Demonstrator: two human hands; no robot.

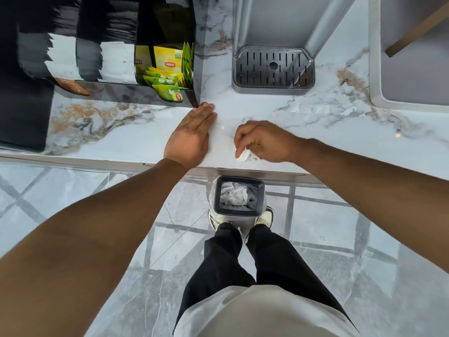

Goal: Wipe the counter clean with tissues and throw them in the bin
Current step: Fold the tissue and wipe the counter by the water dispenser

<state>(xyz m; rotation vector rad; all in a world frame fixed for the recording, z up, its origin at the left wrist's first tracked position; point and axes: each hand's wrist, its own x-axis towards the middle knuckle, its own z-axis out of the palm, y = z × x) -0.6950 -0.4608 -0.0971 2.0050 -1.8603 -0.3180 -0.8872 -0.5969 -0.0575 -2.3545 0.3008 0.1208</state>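
Mid-wipe near the counter edge, bin not yet fed with this tissue.

Fingers (243, 138) of the right hand (261, 142) curled shut around a crumpled white tissue (242, 155), pressed to the marble counter (315, 117) at centre frame, dark specks just beside it. Left hand (192, 132) flat, fingers spread straight, gripping nothing, fingertips touching the organiser (170, 69) corner. Below centre, open bin (239, 197) on the floor already holding crumpled white paper, so probably some wiping done; the specks and this tissue's disposal left. Most of the tissue hidden inside the fist; upper left blurred and smeared, contents there hard to make out.
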